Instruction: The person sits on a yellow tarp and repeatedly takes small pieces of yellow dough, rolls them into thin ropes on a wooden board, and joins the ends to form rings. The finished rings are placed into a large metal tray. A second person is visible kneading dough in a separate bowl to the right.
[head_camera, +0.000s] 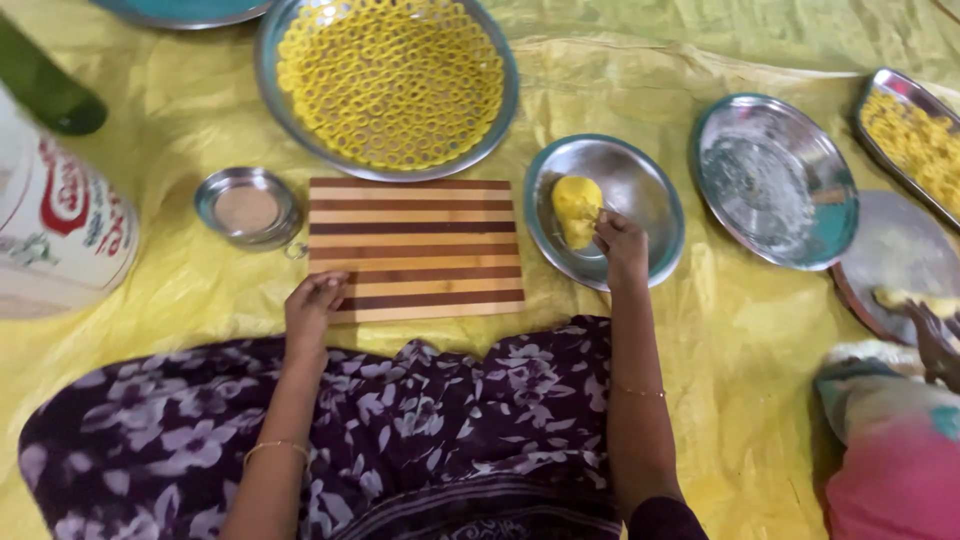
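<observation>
Two hands: right hand (620, 240) pinches dough lump (577, 208); left hand (313, 303) touches striped board (414, 247).

- The right hand (620, 243) touches a yellow dough lump (577, 209) in a steel plate (645, 185), centre frame.
- The left hand (314, 305) rests, fingers curled, on the lower left corner of a striped wooden board (415, 245).
- A wide dish of yellow rings (390, 80) sits at top centre.
- A small steel bowl (248, 207) lies left of the board.
</observation>
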